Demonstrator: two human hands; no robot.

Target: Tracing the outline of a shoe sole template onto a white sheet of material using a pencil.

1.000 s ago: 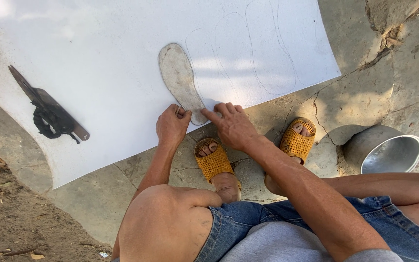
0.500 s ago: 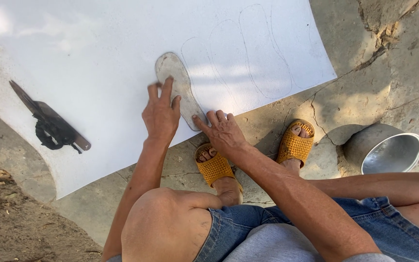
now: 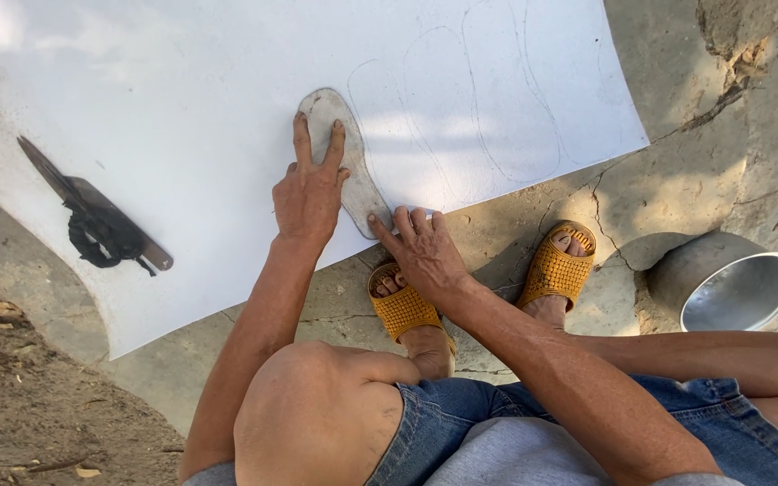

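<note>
A grey, sole-shaped flat template is pinned against a large white sheet spread on cracked concrete ground.

The left hand is laid flat, fingers spread, on the template's upper half; the right hand is pressed, fingers extended, at its heel end, at about five o'clock from the left, and nothing is gripped by either. Three faint pencilled sole outlines are already drawn at three o'clock of the template; no line is yet seen around it here. Black-handled shears are left at nine o'clock, a metal bowl at four o'clock.
</note>
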